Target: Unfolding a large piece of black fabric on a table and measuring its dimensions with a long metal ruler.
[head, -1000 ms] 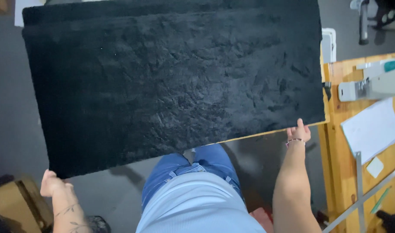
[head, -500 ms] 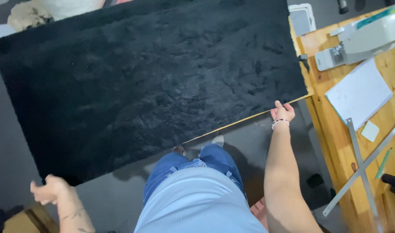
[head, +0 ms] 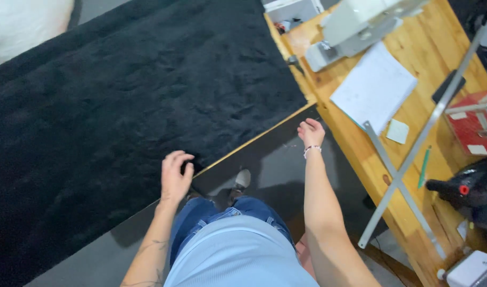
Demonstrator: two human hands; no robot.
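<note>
A large black rug (head: 110, 101) with a thick, shaggy pile is spread across the left and far part of the scene, its surface rumpled into soft ridges. A thin tan backing line is shown along its near edge, which runs diagonally from the near left up to the corner of a wooden table (head: 397, 159) on the right. The rug's near right corner is seen just beside that table's far corner.

On the table, a white sewing machine (head: 355, 26) is placed at the far end, with a sheet of white paper (head: 373, 87) near it and a small pale note (head: 397, 131) just beside the paper. A long metal square ruler (head: 408, 154) is laid across the wood, and a green pencil (head: 423, 167) is seen to its right. A red case (head: 475, 130) is set at the right edge; its contents cannot be made out.

The left hand (head: 175, 175) is held at the rug's near edge with fingers curled, touching the pile, though a firm grasp cannot be confirmed. The right hand (head: 311, 133) is held spread and empty just beyond the rug's edge, over the dark floor (head: 275, 159).
</note>
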